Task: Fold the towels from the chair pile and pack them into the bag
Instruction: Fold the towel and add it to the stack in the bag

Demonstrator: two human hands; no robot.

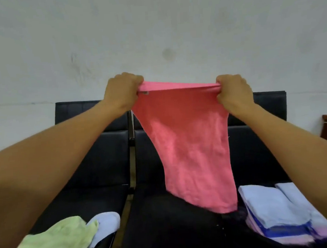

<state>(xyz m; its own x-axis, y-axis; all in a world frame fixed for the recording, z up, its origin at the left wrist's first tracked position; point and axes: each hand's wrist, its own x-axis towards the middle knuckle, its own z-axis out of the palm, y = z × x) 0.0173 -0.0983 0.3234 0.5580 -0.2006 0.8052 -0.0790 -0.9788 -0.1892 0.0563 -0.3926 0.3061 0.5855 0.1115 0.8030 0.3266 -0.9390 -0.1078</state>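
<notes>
Pink towel (190, 145) is hanging lengthwise below both fists, its top edge running level between left hand (123, 91) and right hand (233, 90), fingers gripping each corner, equally near.

Two bare forearms, no sleeves visible, left grip (121, 92), right grip (233, 90)

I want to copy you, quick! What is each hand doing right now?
Left hand: closed, gripping one top corner of the pink towel.
Right hand: closed, gripping the other top corner of it.
</notes>
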